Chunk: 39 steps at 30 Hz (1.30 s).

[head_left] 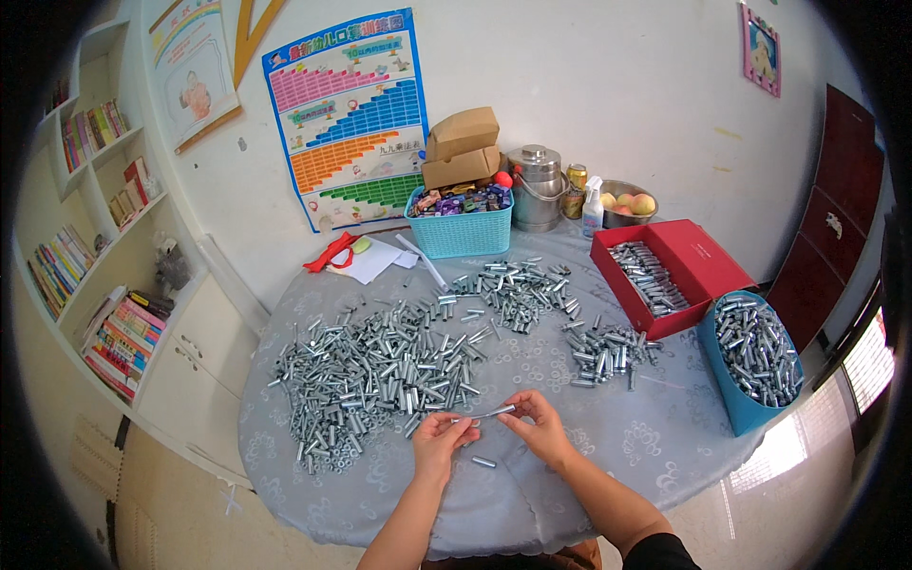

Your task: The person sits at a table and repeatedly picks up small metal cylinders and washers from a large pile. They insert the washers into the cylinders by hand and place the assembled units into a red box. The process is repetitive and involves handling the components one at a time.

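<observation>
Near the front of the table, my left hand point(443, 439) pinches one end of a thin metal rod point(480, 416), which looks like a bolt. Its other end meets a short silvery metal sleeve point(505, 410) pinched between the thumb and fingers of my right hand point(538, 429). Whether the rod is inside the sleeve is too small to tell. A loose metal sleeve point(484, 462) lies on the cloth just below my hands. Beyond my left hand spreads a large heap of metal sleeves and rods point(380, 366), with small washers point(332, 458) along its near edge.
Smaller piles of metal parts point(518, 293) and sleeves point(608, 351) lie farther back and right. A red box point(698, 256) and a blue bin point(727, 385), both holding metal parts, stand at right. Behind are a turquoise basket point(461, 236), a steel pot point(537, 180) and a fruit bowl point(617, 217).
</observation>
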{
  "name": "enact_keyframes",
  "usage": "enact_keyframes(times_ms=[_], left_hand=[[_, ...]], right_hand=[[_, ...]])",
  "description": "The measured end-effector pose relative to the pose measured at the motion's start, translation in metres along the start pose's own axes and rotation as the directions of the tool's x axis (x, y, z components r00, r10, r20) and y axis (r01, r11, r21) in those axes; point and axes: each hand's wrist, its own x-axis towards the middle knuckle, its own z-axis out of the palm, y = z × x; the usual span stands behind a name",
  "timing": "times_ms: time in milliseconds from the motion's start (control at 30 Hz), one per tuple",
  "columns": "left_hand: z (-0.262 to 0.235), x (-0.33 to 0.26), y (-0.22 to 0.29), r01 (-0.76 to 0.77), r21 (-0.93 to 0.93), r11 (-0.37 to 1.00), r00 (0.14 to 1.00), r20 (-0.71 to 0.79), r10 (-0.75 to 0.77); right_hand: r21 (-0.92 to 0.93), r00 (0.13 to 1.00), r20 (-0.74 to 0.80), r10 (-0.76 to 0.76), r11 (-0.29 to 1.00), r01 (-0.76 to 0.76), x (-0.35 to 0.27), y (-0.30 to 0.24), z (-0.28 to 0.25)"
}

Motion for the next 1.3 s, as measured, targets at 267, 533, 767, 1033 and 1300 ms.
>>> enact_keyframes(times_ms=[267, 533, 767, 1033, 1300], left_hand=[[-0.001, -0.001, 0.002, 0.026, 0.075, 0.997, 1.000, 0.007, -0.027], [0.004, -0.005, 0.004, 0.041, 0.161, 0.986, 0.999, 0.006, -0.042], [-0.003, -0.003, 0.001, 0.084, 0.146, 0.986, 0.996, 0.014, -0.087], [0.000, -0.006, 0.003, 0.155, 0.205, 0.966, 0.982, 0.078, -0.174], [-0.003, -0.003, -0.010, 0.080, 0.279, 0.957, 0.958, 0.244, -0.151]], right_hand=[[0.007, 1.000, -0.012, 0.005, 1.000, -0.005, 0.000, -0.001, -0.002], [0.021, 0.999, -0.009, 0.054, 0.998, -0.054, -0.001, -0.004, -0.003], [0.017, 0.999, -0.007, 0.048, 0.999, -0.048, -0.001, -0.005, -0.004], [-0.192, 0.998, 0.065, 0.021, 0.981, -0.009, -0.004, -0.005, -0.005], [-0.314, 0.975, 0.113, -0.194, 0.924, 0.220, -0.002, -0.006, -0.004]])
